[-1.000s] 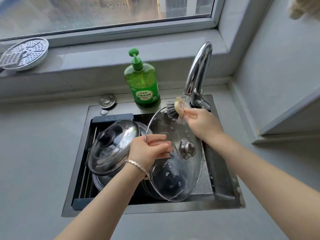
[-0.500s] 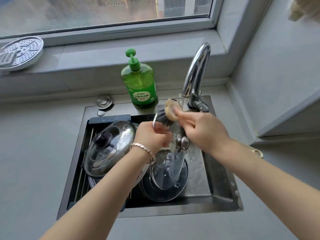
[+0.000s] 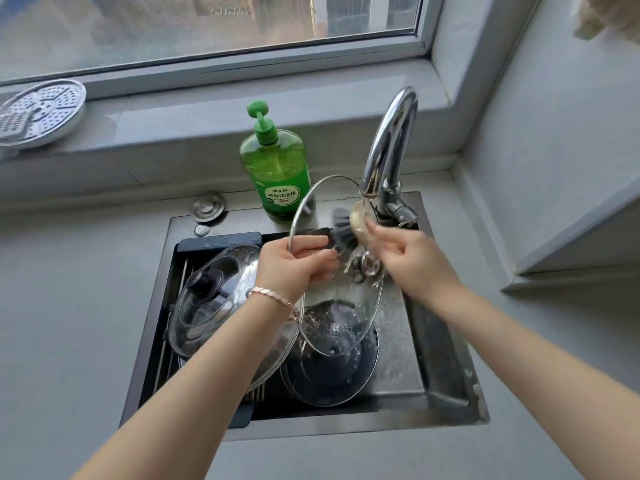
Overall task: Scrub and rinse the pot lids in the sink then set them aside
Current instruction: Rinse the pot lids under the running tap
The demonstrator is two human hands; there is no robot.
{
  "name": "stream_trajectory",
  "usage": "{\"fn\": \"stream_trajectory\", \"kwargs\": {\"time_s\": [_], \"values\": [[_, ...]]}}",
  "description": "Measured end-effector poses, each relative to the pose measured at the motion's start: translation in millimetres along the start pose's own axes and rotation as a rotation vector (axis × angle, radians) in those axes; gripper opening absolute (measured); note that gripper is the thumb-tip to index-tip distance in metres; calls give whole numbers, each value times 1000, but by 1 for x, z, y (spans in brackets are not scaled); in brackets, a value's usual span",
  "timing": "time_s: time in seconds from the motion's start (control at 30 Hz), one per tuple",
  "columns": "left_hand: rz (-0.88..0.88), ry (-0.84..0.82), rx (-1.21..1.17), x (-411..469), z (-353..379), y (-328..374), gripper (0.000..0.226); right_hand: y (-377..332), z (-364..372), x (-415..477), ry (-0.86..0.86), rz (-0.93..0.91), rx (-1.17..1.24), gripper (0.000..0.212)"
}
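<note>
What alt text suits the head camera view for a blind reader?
Over a sink, the left hand grips a glass pot lid by its rim while the right hand holds a brush against it beneath the tap. A second lid lies alongside.

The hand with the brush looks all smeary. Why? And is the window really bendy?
Head view: the right hand and brush are motion-blurred; the wide-angle lens curves the window frame; daylight glares on the faucet.

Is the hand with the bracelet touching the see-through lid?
Touching. The head view shows the left hand gripping the glass lid at its rim, with the fingers curled round the edge.
</note>
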State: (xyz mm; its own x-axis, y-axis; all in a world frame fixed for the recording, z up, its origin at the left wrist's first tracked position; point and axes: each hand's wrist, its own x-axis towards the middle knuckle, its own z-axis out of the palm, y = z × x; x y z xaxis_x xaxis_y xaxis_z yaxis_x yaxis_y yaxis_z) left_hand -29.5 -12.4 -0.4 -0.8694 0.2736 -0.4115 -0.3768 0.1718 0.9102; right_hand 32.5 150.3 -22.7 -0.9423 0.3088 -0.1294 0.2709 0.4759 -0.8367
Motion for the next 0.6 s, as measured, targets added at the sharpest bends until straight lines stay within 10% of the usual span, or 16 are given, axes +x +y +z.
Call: {"fn": "stream_trajectory", "kwargs": {"time_s": [0.2, 0.5, 0.6], "values": [[45, 109, -282, -11, -24, 11, 8, 58, 4, 14, 65, 292, 54, 38], [-71, 354, -550, 8, -32, -1, 30, 2, 40, -63, -181, -147, -153, 44], [-72, 344, -552, 6, -36, -3, 29, 32, 32, -53, -81, 4, -98, 42]]}}
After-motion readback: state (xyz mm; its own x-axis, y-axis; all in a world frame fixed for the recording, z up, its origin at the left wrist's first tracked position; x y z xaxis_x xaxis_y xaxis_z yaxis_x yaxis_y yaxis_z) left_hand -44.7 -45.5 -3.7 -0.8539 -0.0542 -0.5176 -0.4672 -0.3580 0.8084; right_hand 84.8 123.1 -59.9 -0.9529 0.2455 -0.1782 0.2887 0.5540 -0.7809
